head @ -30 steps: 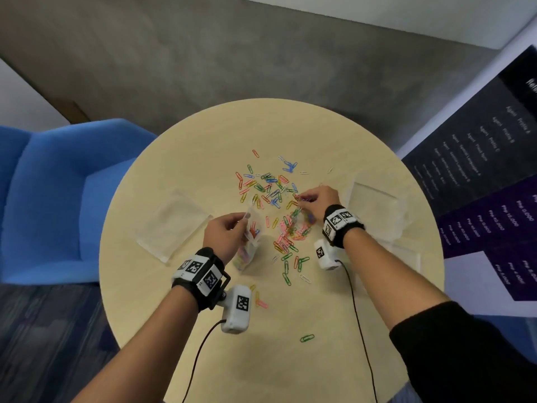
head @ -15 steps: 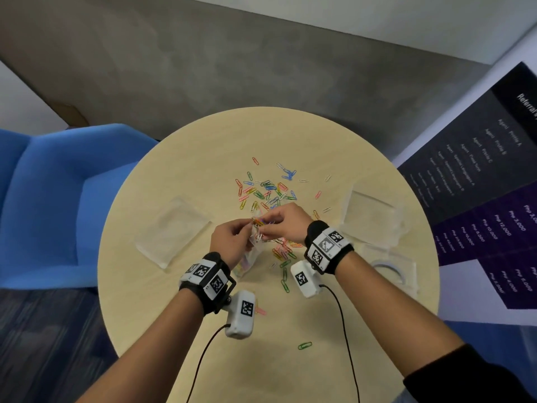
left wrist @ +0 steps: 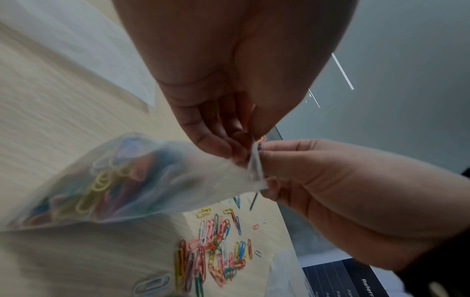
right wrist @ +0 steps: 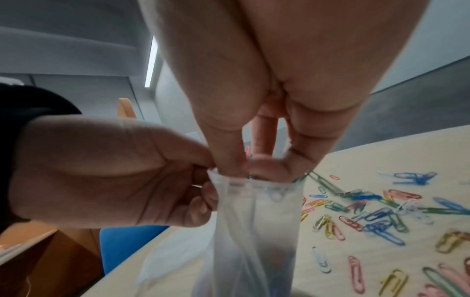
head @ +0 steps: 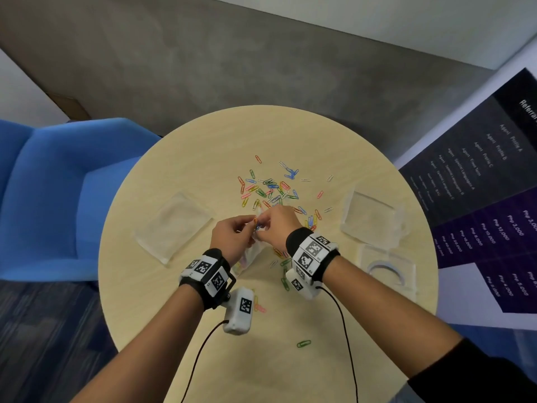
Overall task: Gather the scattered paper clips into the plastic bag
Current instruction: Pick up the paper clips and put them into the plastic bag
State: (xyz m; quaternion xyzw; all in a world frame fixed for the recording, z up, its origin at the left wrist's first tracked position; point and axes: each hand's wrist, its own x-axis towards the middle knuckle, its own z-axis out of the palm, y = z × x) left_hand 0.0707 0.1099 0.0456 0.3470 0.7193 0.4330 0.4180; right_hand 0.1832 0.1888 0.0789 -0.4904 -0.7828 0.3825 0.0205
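Fingers point(right wrist: 300, 160) of right hand point(head: 279, 228) pinch paper clips point(left wrist: 260, 140) at plastic bag point(left wrist: 122, 180) mouth | left hand point(head: 232, 239) pinches bag rim, frame centre | loose clips point(head: 270, 190) on desk point(head: 203, 158) above

A thin, cloudy, see-through plastic bag point(left wrist: 142, 180) with a soft sheen; glossy coloured paper clips point(head: 273, 190) at the table's twelve o'clock side; the round table point(head: 186, 321) is matt, pale wood-grain.
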